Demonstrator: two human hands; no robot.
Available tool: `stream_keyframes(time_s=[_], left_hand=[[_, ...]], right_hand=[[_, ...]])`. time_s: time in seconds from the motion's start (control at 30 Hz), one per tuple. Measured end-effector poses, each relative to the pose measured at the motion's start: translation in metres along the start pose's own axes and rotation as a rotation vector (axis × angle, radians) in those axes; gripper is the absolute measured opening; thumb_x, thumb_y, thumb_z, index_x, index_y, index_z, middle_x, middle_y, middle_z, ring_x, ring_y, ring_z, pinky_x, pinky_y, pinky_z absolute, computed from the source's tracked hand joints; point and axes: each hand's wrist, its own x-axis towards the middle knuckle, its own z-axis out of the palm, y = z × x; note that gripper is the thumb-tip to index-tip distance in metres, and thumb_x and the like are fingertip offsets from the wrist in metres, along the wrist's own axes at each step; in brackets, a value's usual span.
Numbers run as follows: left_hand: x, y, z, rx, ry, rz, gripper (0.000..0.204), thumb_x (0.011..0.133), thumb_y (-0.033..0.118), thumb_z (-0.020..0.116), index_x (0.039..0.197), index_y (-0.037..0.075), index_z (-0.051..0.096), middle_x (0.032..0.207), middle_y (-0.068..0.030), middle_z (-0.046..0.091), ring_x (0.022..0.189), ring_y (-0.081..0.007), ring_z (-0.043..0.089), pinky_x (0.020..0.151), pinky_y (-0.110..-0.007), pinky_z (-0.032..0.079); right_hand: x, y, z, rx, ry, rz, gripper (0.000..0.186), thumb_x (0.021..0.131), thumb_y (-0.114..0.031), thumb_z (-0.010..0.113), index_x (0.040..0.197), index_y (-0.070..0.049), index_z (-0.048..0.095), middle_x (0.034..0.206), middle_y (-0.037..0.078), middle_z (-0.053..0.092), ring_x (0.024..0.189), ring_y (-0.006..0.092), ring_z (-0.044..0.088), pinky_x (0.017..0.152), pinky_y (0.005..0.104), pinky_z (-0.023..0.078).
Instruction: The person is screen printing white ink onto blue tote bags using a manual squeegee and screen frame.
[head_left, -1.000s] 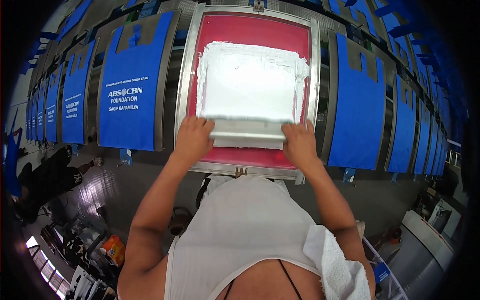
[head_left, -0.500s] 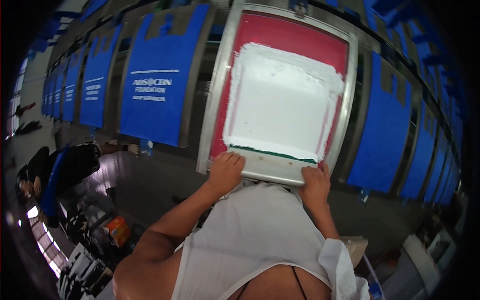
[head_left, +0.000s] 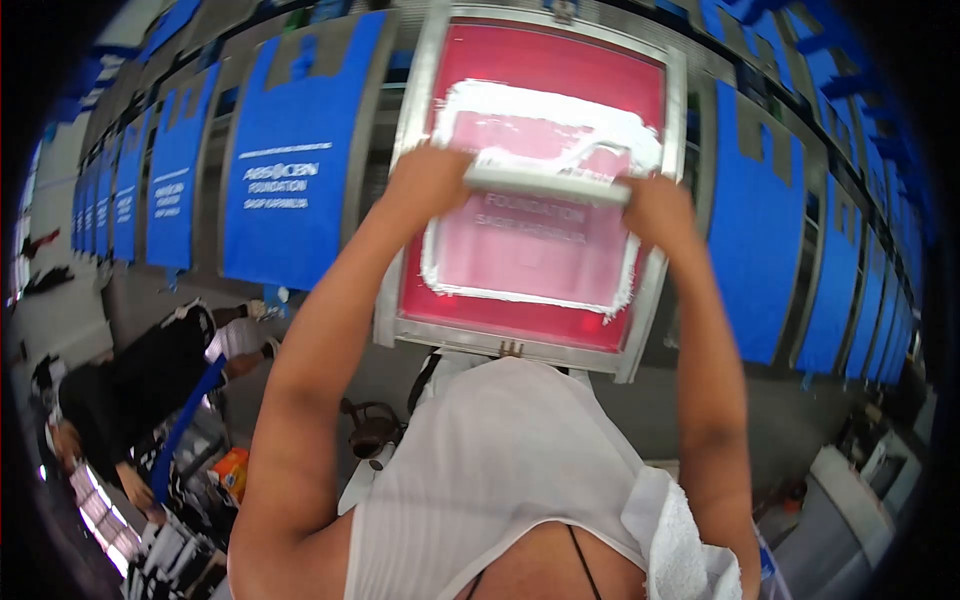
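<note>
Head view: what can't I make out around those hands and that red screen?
All in the head view:
Fingertips of the left hand and right hand: curled out of sight around the pale bar, and blurred.
The bar's underside: hidden by the bar itself.
Whatever lies under the red screen: mostly covered by screen and white paste.
Farthest blue cloths at left: print too small.

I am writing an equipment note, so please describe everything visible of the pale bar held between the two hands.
The pale bar is long, straight and narrow, perhaps metal, and somewhat blurred. It lies crosswise over the pink screen, its right end slightly lower in the picture. The left grip holds one end, the right grip the other. White paste lies along its far edge; its underside is hidden.
</note>
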Motion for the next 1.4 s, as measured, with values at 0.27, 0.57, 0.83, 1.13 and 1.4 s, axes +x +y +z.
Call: stream_keyframes(time_s=[0.27, 0.57, 0.83, 1.13, 1.4], left_hand=[[-0.141, 0.036, 0.065, -0.204, 0.208, 0.139, 0.038, 0.052, 0.002, 0.069, 0.09, 0.008, 0.063, 0.089, -0.0095, 0.065, 0.081, -0.0276, 0.06, 0.074, -0.039, 0.047], [0.088, -0.029, 0.008, 0.017, 0.057, 0.002, 0.028, 0.07, 0.029, 0.071, 0.094, 0.016, 0.069, 0.082, -0.0124, 0.068, 0.078, -0.0298, 0.066, 0.07, -0.041, 0.053], [-0.093, 0.015, 0.016, -0.088, -0.29, -0.046, 0.037, 0.07, 0.015, 0.07, 0.107, 0.017, 0.065, 0.094, -0.0127, 0.063, 0.088, -0.0301, 0.061, 0.079, -0.045, 0.046], [-0.059, -0.005, 0.066, -0.175, 0.224, 0.154, 0.025, 0.058, 0.008, 0.069, 0.082, 0.01, 0.062, 0.075, -0.0083, 0.062, 0.074, -0.0259, 0.061, 0.066, -0.039, 0.049], [0.095, -0.039, -0.003, -0.074, 0.061, 0.029, 0.028, 0.065, 0.028, 0.075, 0.087, 0.012, 0.068, 0.078, -0.0129, 0.066, 0.079, -0.0308, 0.065, 0.068, -0.043, 0.051]], right_hand=[[-0.136, -0.047, 0.084, 0.064, 0.025, -0.03, 0.032, 0.059, -0.001, 0.062, 0.091, -0.007, 0.061, 0.084, 0.008, 0.063, 0.087, 0.0255, 0.059, 0.105, 0.0506, 0.03], [0.082, 0.012, 0.001, -0.085, 0.085, -0.039, 0.031, 0.068, -0.016, 0.062, 0.099, -0.016, 0.067, 0.087, 0.011, 0.068, 0.086, 0.028, 0.065, 0.083, 0.0418, 0.049], [-0.093, -0.029, 0.035, -0.011, -0.208, -0.049, 0.045, 0.061, -0.005, 0.063, 0.105, -0.014, 0.065, 0.084, 0.011, 0.065, 0.086, 0.0276, 0.061, 0.088, 0.0466, 0.046], [-0.054, -0.027, 0.074, 0.036, 0.179, -0.08, 0.039, 0.059, 0.0, 0.061, 0.097, -0.009, 0.065, 0.082, 0.01, 0.065, 0.082, 0.0278, 0.061, 0.098, 0.048, 0.037], [0.098, 0.013, -0.004, -0.074, 0.039, -0.031, 0.041, 0.066, -0.014, 0.06, 0.107, -0.016, 0.067, 0.099, 0.012, 0.067, 0.091, 0.031, 0.064, 0.082, 0.0398, 0.051]])
